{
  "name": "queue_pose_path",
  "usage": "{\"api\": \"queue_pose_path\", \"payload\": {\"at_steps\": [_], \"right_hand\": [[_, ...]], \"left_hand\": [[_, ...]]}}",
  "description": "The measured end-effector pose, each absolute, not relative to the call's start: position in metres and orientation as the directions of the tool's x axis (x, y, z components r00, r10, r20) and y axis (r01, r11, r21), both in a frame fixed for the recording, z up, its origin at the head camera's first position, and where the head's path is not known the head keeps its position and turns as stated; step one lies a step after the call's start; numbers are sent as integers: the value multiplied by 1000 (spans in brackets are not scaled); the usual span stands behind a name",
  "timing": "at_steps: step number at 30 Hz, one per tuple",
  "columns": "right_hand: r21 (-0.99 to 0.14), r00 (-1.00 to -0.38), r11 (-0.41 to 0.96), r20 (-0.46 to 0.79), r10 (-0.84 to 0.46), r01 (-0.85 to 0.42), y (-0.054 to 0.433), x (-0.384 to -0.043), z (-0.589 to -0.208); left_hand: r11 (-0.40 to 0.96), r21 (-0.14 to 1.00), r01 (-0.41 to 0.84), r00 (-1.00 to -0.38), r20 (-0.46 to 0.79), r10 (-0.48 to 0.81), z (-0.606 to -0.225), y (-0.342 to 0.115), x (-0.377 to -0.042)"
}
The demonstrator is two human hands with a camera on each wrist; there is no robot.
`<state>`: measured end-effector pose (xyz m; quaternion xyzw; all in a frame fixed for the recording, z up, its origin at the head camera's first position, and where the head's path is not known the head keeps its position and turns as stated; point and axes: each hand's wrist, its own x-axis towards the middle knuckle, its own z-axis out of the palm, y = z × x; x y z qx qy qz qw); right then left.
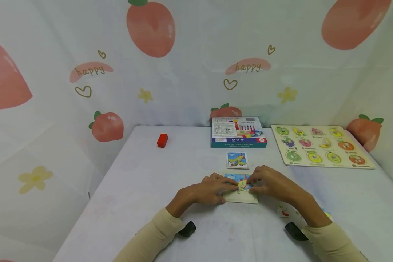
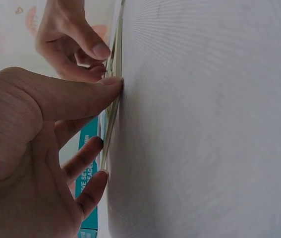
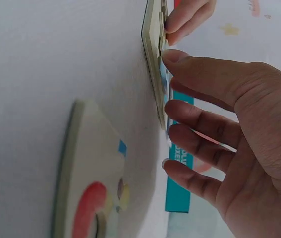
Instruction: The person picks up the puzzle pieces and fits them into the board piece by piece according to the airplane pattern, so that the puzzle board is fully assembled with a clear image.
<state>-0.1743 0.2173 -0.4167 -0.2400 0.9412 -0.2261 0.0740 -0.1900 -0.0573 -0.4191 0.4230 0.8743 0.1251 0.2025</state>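
Note:
A small jigsaw board (image 1: 240, 197) with a pale wooden rim lies on the table, a blue, yellow and red picture partly filling it. My left hand (image 1: 211, 189) rests at its left side, index fingertip on a yellow puzzle piece and thumb at the board's near edge. From the right, my right hand (image 1: 272, 182) pinches a blue-and-red puzzle piece (image 1: 247, 187) over the picture with thumb and index finger. The right wrist view shows that thumb (image 3: 177, 55) right at the board, the other fingers spread. Just beyond lies an airplane picture card (image 1: 237, 160).
Loose puzzle pieces (image 1: 283, 210) lie by the right forearm, some partly hidden under it. A boxed toy set (image 1: 239, 133) stands at the back, with a fruit peg board (image 1: 324, 145) to its right. A red block (image 1: 162, 140) sits at the back left.

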Motion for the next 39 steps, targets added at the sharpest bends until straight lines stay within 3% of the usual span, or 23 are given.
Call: {"api": "queue_pose_path", "payload": {"at_steps": [24,34,39], "right_hand": [[-475,-862,769,-42,-505,-428,211,-176,-418],[-486,-900,796,-44,-434,-360,218,-176,-417],[-497,-906,798,-53,-421,-342,218,-175,-418]], "left_hand": [[601,402,691,-553,-244,797,-417,-58,-190],[601,418,681,-568,-217,794,-418,-56,-189],[543,465,700,-529,-173,831,-422,-52,-188]]}}
